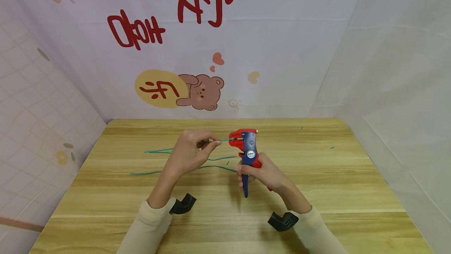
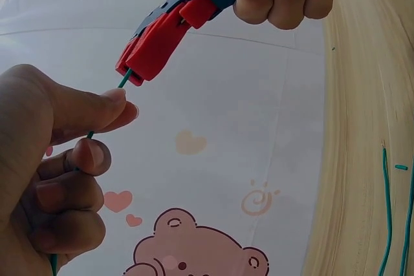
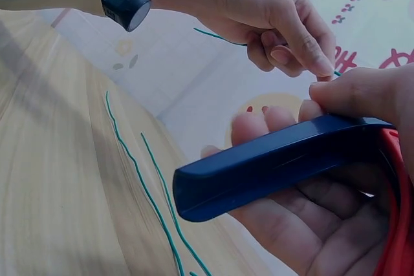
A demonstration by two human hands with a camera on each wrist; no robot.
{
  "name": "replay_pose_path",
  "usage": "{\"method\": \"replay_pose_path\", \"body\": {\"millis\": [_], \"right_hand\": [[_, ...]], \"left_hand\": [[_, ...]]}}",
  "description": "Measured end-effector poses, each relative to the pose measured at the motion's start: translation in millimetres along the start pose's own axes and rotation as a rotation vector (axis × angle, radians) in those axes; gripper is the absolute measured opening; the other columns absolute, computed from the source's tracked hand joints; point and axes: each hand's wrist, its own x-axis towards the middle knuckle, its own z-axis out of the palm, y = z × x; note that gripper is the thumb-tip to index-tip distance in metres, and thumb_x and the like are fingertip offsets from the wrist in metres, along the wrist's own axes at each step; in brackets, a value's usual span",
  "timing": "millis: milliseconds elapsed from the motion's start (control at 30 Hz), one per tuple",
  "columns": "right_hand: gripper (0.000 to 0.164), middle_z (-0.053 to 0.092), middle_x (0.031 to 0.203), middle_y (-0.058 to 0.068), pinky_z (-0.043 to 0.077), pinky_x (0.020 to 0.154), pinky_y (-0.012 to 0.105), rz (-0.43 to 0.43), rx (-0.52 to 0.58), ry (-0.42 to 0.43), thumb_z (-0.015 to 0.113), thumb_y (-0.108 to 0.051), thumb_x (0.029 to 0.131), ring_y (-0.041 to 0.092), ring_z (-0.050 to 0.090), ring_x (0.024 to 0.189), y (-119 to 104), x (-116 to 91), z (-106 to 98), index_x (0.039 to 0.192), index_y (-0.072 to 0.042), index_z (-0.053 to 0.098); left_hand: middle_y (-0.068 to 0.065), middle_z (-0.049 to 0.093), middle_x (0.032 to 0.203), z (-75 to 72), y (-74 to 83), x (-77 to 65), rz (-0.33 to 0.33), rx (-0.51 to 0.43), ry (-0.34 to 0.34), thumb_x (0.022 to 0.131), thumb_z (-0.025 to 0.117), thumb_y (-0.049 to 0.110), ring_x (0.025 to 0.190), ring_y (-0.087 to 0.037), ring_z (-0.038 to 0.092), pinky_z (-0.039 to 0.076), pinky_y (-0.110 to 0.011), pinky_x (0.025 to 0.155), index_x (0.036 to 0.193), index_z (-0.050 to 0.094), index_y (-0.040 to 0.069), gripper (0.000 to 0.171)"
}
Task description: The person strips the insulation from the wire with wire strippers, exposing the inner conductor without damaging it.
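My left hand (image 1: 192, 150) pinches a thin green wire (image 2: 125, 79) between thumb and forefinger. The wire's far end sits in the red jaws of a blue and red wire stripper (image 1: 249, 144). My right hand (image 1: 262, 172) grips the stripper by its handles, with the blue handle (image 3: 272, 166) close to the right wrist camera. Both hands hold their things above the table. In the left wrist view, my left hand (image 2: 58, 159) is a short way from the stripper's red head (image 2: 155, 43). The wire tip inside the jaws is mostly hidden.
Two more green wires lie on the wooden table (image 1: 334, 191); one wire (image 1: 215, 166) runs beneath the left forearm. Small green offcuts (image 1: 332, 147) are scattered about. A printed white cloth (image 1: 282, 50) hangs behind the table. Black wrist cameras (image 1: 283, 221) sit at both cuffs.
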Motion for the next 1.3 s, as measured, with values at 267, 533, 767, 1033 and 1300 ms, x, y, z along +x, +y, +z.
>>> {"method": "replay_pose_path", "body": {"millis": [267,533,767,1033,1300], "right_hand": [[0.024,0.073,0.080,0.009,0.062,0.074,0.049,0.004,-0.026,0.007,0.061,-0.016,0.103,0.029,0.076,0.073,-1,0,-1,0.101,0.008,0.064],[0.028,0.066,0.069,0.005,0.061,0.062,0.043,0.014,0.003,0.018,0.060,-0.013,0.102,0.018,0.067,0.059,-1,0,3,0.089,0.011,0.059],[0.034,0.060,0.060,0.004,0.057,0.055,0.040,0.033,-0.001,0.068,0.061,-0.013,0.102,0.018,0.060,0.050,1,1,7,0.074,0.005,0.054],[0.035,0.054,0.058,0.004,0.055,0.054,0.039,0.026,0.024,0.104,0.065,-0.016,0.100,0.018,0.057,0.048,3,2,18,0.078,0.007,0.051],[0.033,0.051,0.059,0.003,0.056,0.053,0.040,0.006,0.080,0.115,0.062,-0.013,0.101,0.017,0.054,0.048,1,1,28,0.079,0.006,0.047]], "left_hand": [[0.005,0.059,0.067,0.5,1.4,0.4,-0.003,0.015,-0.002,0.093,0.076,0.012,0.056,-0.006,0.043,0.035,-0.022,0.053,0.089,0.080,0.014,0.005],[0.005,0.059,0.067,1.8,2.8,-0.2,0.002,0.022,0.006,0.092,0.077,0.012,0.056,-0.006,0.043,0.035,-0.022,0.053,0.088,0.079,0.014,0.005],[0.006,0.060,0.068,5.0,1.7,-0.8,-0.004,0.005,-0.010,0.092,0.077,0.011,0.057,-0.006,0.044,0.037,-0.022,0.054,0.089,0.079,0.014,0.005],[0.006,0.055,0.065,0.9,2.2,-2.4,-0.005,-0.020,0.013,0.092,0.077,0.012,0.056,-0.006,0.042,0.034,-0.022,0.053,0.088,0.079,0.014,0.005],[0.006,0.053,0.062,-2.0,5.2,-2.6,0.001,-0.022,0.021,0.093,0.076,0.013,0.054,-0.005,0.040,0.033,-0.021,0.052,0.089,0.079,0.014,0.006]]}}
